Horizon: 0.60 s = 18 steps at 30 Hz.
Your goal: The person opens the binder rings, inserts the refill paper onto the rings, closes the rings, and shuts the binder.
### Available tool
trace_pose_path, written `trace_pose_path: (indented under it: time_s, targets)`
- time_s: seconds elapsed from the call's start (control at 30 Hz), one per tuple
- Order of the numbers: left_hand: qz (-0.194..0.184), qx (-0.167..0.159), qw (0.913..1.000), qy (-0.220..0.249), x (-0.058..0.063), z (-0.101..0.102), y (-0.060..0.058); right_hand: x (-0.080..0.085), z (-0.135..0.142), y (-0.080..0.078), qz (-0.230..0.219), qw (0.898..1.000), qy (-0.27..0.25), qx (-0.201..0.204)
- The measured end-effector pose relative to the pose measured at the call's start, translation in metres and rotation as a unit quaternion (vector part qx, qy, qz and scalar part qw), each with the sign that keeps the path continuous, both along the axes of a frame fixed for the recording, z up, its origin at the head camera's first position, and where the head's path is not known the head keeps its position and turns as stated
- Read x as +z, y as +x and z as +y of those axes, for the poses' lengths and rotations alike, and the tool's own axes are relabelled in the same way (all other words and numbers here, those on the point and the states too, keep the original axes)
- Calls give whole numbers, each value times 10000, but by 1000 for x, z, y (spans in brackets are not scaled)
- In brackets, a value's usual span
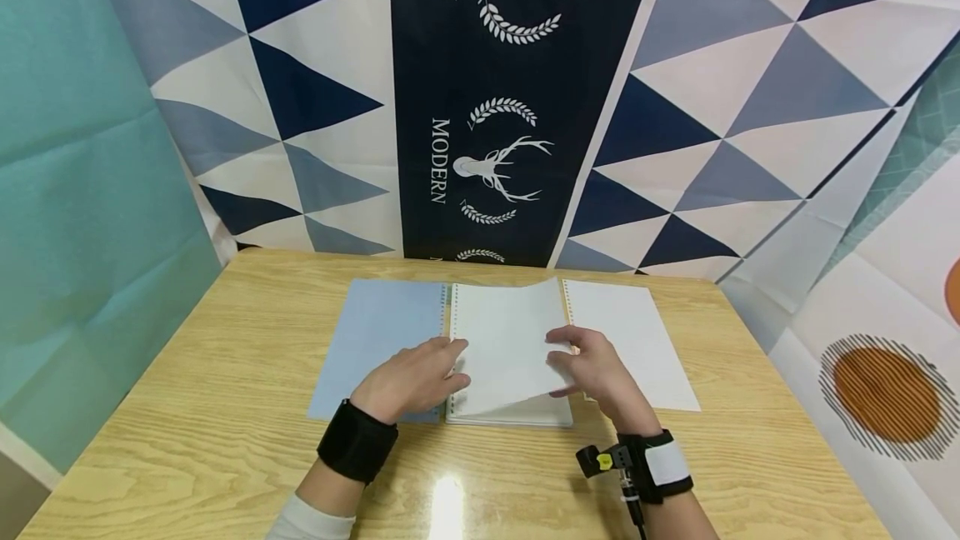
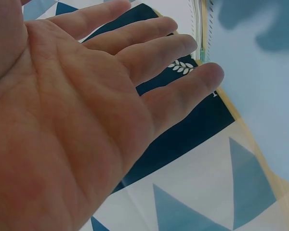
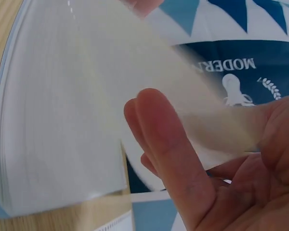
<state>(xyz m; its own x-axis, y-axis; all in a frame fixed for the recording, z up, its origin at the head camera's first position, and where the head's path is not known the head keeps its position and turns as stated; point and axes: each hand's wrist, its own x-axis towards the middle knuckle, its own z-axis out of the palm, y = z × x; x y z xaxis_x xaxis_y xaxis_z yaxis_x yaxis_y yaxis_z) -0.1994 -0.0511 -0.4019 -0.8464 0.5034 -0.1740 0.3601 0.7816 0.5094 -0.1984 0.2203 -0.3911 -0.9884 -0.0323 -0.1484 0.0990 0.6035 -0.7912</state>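
In the middle of the table lies a stack of white hole-punched paper (image 1: 540, 413), its holes along the left edge. The top sheet (image 1: 502, 332) is lifted on its right side and bends upward. My right hand (image 1: 596, 369) holds that sheet's right edge between thumb and fingers; in the right wrist view the sheet (image 3: 86, 110) looks blurred and translucent. My left hand (image 1: 420, 377) is at the punched left edge, over the blue cover (image 1: 382, 332). Its fingers (image 2: 178, 96) look extended in the left wrist view, with nothing in the palm.
To the right of the stack lies another white sheet (image 1: 637, 348) with holes down its left edge. All of it sits on a wooden table (image 1: 225, 407). A patterned cloth (image 1: 322, 107) hangs behind the table, and a teal cloth (image 1: 90, 190) hangs at the left.
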Motion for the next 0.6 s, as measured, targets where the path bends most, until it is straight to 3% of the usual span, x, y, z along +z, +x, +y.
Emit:
trace_pose_path:
  time_s: [0.27,0.47,0.6]
  targets:
    - [-16,6,10000,29,1,-1,0,-1,2,-3,179,9991,324,-194]
    - [-30,44,9999,100,1,-2,1,7,4,-1,393,9991,6,-182]
    - [183,-90,9997,126,1,-3,1,10,5,1,465,9985,-251,-152]
